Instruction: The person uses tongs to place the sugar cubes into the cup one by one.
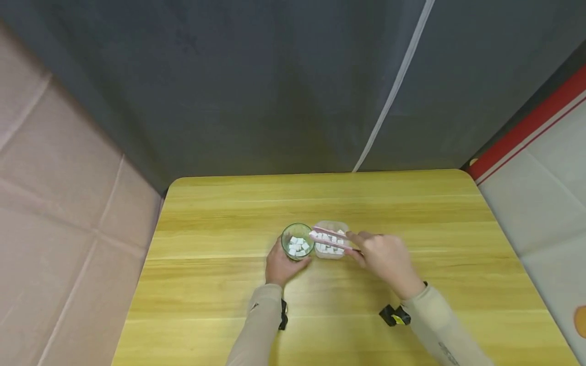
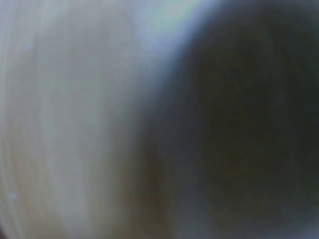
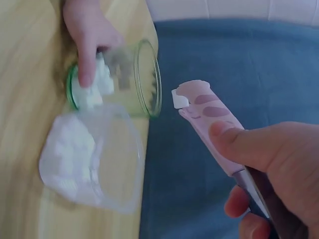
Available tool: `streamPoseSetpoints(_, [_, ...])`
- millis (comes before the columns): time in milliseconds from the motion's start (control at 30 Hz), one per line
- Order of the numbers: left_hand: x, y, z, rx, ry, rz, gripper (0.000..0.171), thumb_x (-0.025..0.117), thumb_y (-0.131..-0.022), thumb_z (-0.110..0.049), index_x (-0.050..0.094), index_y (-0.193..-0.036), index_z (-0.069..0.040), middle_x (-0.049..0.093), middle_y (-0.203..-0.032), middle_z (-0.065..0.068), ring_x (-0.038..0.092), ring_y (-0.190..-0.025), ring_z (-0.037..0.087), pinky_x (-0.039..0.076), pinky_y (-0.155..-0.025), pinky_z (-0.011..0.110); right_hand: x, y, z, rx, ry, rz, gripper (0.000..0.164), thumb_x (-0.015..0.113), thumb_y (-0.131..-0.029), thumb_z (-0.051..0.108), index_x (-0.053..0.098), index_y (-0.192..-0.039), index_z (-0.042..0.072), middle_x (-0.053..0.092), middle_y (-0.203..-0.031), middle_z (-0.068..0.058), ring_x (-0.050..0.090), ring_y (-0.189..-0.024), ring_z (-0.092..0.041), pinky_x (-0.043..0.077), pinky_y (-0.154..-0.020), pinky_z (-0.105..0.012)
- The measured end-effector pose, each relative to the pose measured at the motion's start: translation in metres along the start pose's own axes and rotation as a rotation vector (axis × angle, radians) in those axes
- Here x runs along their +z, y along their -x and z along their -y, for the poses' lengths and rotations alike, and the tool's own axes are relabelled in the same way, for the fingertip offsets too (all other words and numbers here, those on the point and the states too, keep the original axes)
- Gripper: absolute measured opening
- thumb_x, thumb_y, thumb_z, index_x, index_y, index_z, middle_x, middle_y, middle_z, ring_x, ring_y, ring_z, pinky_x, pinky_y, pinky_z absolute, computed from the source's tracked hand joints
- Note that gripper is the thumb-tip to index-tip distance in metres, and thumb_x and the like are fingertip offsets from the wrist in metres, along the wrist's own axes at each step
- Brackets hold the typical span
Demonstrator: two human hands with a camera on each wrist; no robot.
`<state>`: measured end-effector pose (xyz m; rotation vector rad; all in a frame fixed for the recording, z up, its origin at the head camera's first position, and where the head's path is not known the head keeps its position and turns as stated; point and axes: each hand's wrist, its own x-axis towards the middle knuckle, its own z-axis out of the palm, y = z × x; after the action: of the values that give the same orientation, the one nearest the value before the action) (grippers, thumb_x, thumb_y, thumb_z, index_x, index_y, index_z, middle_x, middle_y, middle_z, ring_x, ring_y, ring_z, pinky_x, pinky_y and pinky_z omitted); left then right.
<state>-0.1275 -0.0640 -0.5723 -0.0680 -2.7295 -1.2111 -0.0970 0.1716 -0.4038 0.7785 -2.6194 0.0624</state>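
Observation:
My left hand (image 1: 281,264) curls round a green-tinted glass (image 3: 122,79), steadying it upright on the table. Several white cubes (image 1: 298,246) lie in the bottom of the glass. My right hand (image 1: 384,256) grips a pair of pink tongs (image 3: 212,114) with paw-shaped tips. A single white cube (image 3: 179,99) is pinched between those tips, held above the rim of the glass on its right side. Beside the glass stands a clear plastic container (image 3: 119,194) with more white cubes (image 3: 70,154) in it. The left wrist view is a dark blur.
The wood-grain table (image 1: 206,284) carries the glass and container near its middle. A dark grey curtain (image 1: 252,101) hangs behind the table's far edge. Pinkish panels (image 1: 59,229) stand to the left, and a white and red panel (image 1: 549,168) to the right.

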Motion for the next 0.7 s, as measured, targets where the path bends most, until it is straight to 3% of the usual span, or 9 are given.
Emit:
streamPoseSetpoints(100, [0.000,0.000,0.001,-0.002,-0.003,0.005,0.091,0.078,-0.056,-0.055,0.044,-0.129,-0.014,0.060,-0.115,0.006,0.057,-0.104,0.027,0.047,-0.089,0.044,0.004,-0.004,0.010,-0.029,-0.003,-0.010,0.037,0.073,-0.071,0.040,0.068,-0.095,0.012,0.063,-0.064,0.000,0.045,-0.040,-0.008,0.028,-0.031,-0.020])
streamPoseSetpoints(333, [0.001,0.000,0.002,0.000,-0.011,0.020,0.094,0.075,-0.057,-0.059,0.042,-0.131,-0.013,0.059,-0.117,0.007,0.057,-0.105,0.028,0.047,-0.089,0.043,0.018,-0.012,0.025,-0.069,-0.006,-0.029,0.035,0.072,-0.072,0.043,0.068,-0.093,0.015,0.062,-0.065,0.002,0.042,-0.039,-0.008,0.029,-0.031,-0.023])
streamPoseSetpoints(567, [0.001,0.000,0.003,-0.002,-0.021,0.028,0.094,0.073,-0.057,-0.062,0.042,-0.131,-0.012,0.059,-0.118,0.008,0.057,-0.105,0.027,0.047,-0.090,0.042,0.025,-0.013,0.030,-0.075,0.005,-0.007,0.035,0.071,-0.073,0.043,0.069,-0.094,0.015,0.060,-0.061,0.002,0.038,-0.039,-0.007,0.026,-0.032,-0.019])
streamPoseSetpoints(700, [0.002,-0.001,0.004,0.005,-0.031,0.015,0.094,0.073,-0.057,-0.062,0.042,-0.130,-0.011,0.059,-0.117,0.009,0.057,-0.104,0.028,0.048,-0.089,0.043,0.024,-0.014,0.028,-0.057,0.010,-0.003,0.040,0.073,-0.070,0.044,0.068,-0.095,0.013,0.063,-0.064,-0.001,0.044,-0.040,-0.009,0.029,-0.032,-0.020])
